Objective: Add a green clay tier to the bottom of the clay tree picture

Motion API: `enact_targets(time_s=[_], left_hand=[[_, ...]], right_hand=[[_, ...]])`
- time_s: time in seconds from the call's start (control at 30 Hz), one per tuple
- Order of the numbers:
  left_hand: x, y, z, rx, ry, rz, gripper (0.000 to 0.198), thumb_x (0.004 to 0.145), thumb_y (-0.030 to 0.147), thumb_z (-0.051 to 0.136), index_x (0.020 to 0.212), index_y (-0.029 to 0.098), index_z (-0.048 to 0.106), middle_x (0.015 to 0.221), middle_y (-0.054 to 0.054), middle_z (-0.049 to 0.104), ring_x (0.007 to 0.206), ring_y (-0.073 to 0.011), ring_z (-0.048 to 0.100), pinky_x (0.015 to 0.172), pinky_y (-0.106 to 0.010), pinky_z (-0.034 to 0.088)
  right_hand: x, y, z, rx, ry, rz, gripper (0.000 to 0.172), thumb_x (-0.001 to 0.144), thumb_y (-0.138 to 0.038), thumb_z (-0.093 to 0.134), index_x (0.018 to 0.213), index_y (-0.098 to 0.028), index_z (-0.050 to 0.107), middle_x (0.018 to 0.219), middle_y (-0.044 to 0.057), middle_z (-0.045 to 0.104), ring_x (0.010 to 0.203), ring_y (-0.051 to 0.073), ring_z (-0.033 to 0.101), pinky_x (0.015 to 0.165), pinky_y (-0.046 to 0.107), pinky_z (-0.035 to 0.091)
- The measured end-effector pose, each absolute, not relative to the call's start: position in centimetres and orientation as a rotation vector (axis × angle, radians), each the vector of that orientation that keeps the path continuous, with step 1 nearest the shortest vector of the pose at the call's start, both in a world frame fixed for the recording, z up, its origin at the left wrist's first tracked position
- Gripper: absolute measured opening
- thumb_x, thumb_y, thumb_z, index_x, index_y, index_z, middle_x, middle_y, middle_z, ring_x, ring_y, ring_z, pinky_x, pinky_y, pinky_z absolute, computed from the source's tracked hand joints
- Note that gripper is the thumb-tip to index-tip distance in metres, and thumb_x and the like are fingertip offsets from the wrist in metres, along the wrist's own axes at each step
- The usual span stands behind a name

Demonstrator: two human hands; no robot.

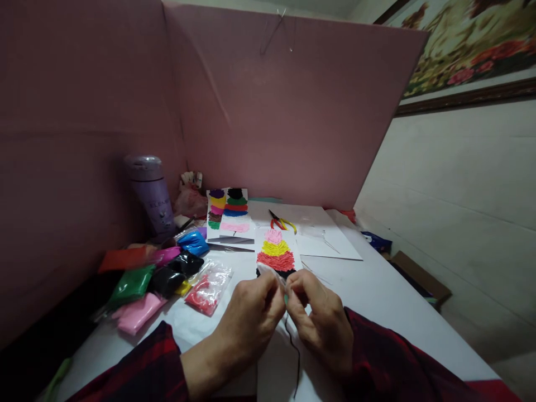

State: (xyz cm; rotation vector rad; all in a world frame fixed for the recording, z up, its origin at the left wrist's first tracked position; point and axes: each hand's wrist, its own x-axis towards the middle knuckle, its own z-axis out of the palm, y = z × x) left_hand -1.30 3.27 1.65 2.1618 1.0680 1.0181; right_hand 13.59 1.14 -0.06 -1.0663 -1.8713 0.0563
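My left hand [247, 321] and my right hand [320, 318] meet over the white table, fingertips pinched together on a small clear plastic packet [272, 274] with a hint of green between them. Both fingers are closed. Just beyond them lies a white card [277, 252] bearing layered pink, yellow, red and black clay. A thin black cord [295, 357] runs under my right hand.
Bags of coloured clay [163, 271] lie at left, with a purple flask [151, 192] behind. A second clay card [229, 215] and scissors [281, 222] on white paper [322, 237] sit farther back. Pink boards [293, 111] wall the table. Boxes [419, 276] lie on the floor at right.
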Motion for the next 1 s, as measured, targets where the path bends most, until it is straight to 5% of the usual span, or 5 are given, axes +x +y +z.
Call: enact_targets(time_s=[0.23,0.4,0.57,1.0], left_hand=[[-1.8,3.4,1.9,2.099,1.050,0.939,0.024,0.088,0.024,0.042,0.065,0.018,0.043,0.056,0.004,0.044,0.052,-0.0103,0.039,0.051,-0.023,0.028],[-1.8,3.5,1.5,2.176,1.047,0.930,0.017,0.084,0.018,0.042,0.066,0.019,0.042,0.057,0.004,0.044,0.052,-0.0106,0.038,0.052,-0.024,0.027],[-1.7,3.3,1.4,2.317,1.098,0.904,0.010,0.077,0.016,0.042,0.067,0.019,0.041,0.056,0.003,0.043,0.050,-0.0108,0.035,0.051,-0.025,0.023],[-1.3,3.1,1.5,2.232,1.164,0.948,0.019,0.076,0.017,0.044,0.059,0.019,0.036,0.051,0.005,0.036,0.048,-0.0096,0.031,0.050,-0.024,0.022]], right_hand=[[14.0,1.6,-0.4,-0.938,-1.862,0.208,0.011,0.088,-0.010,0.045,0.084,-0.020,0.050,0.078,0.003,0.058,0.065,0.014,0.057,0.058,0.027,0.047],[13.8,1.5,0.2,-0.974,-1.840,0.203,0.021,0.087,-0.011,0.047,0.106,-0.017,0.054,0.081,0.004,0.065,0.065,0.015,0.062,0.061,0.026,0.050],[13.9,1.3,0.7,-1.050,-1.946,0.168,0.014,0.086,-0.013,0.047,0.076,-0.019,0.055,0.063,0.000,0.060,0.055,0.014,0.057,0.052,0.024,0.042],[13.4,0.4,-0.1,-1.247,-1.895,-0.120,0.015,0.087,-0.015,0.039,0.074,-0.023,0.041,0.056,0.000,0.055,0.046,0.017,0.055,0.045,0.027,0.036]])
